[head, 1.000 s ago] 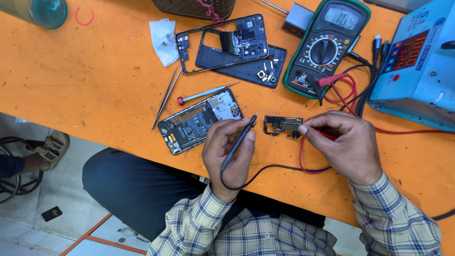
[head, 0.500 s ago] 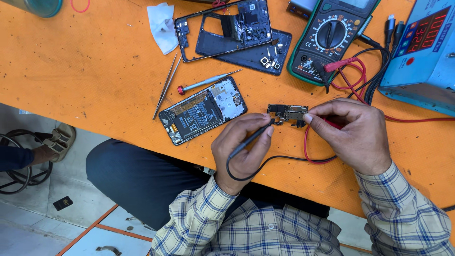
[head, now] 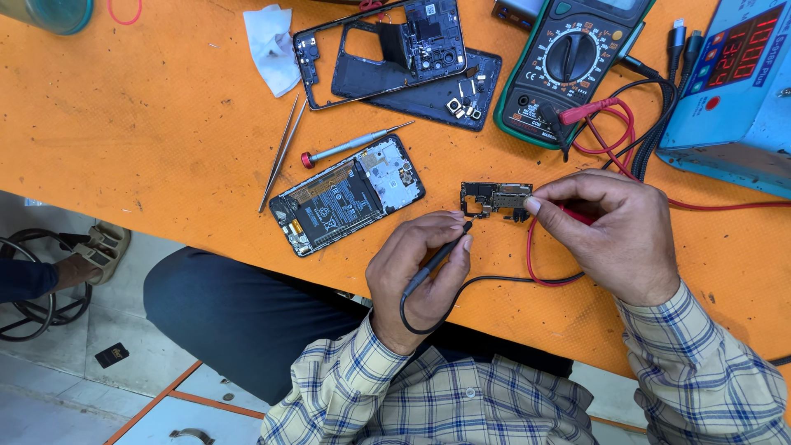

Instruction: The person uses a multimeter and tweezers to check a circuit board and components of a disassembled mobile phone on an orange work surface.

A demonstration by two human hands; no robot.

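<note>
Left hand (head: 420,276) pinching black probe (head: 437,262), right hand (head: 614,235) — red probe (head: 577,216) on circuit board (head: 496,199)

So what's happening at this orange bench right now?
A person is probing a small circuit board on the orange table. The left hand holds a black probe with its tip at the board's left edge; the right hand holds a red probe at its right end. An opened phone, screwdriver, tweezers and multimeter lie nearby.
</note>
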